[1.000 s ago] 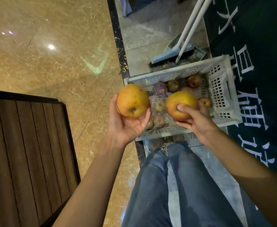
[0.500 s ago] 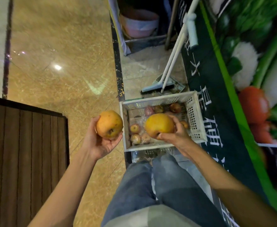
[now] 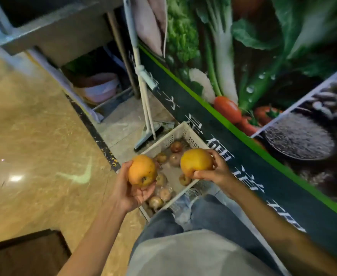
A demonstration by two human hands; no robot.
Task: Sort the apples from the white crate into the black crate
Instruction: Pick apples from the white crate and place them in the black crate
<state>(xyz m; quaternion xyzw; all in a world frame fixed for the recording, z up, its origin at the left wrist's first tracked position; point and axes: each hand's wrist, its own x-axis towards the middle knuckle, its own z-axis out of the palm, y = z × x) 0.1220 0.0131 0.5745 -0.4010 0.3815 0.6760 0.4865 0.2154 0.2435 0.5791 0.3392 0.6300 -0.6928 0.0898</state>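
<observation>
L hand (image 3: 132, 191) cups 1 apple (image 3: 142, 170), R hand (image 3: 216, 172) pinches 2nd apple (image 3: 196, 161), both above white crate (image 3: 180, 132). Likely firm, smooth, bruisable: palm under, fingers around widest part.

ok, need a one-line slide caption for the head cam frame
Head view: left hand and right hand each hold a yellow apple above the white crate of smaller apples; black crate out of frame.

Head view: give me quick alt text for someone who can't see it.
Each hand holds one large yellow-orange apple above the white crate: left hand cradling its apple, right hand pinching its apple. Smaller brownish apples remain in the crate; no black crate is visible.
</observation>
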